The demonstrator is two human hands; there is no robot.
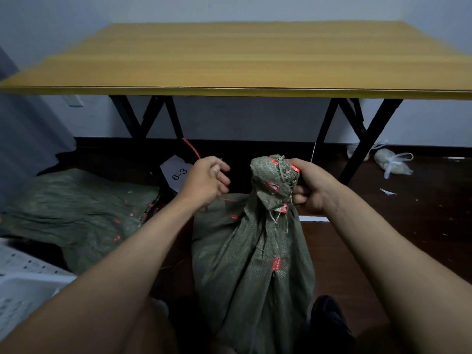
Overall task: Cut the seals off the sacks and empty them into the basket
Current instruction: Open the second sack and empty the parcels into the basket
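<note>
A green woven sack stands upright on the floor between my feet, its neck bunched at the top. My right hand grips that bunched neck from the right. My left hand is a little to the left of the neck, fingers curled round a thin red seal strip that sticks up behind the hand and trails below it. A second green sack lies flat on the floor at left. The white perforated basket shows at the bottom left corner.
A yellow folding table with black legs stands just ahead, over the floor. A white paper tag marked 6-3 lies under it. A tied white plastic bag sits on the floor at right, with paper scraps nearby.
</note>
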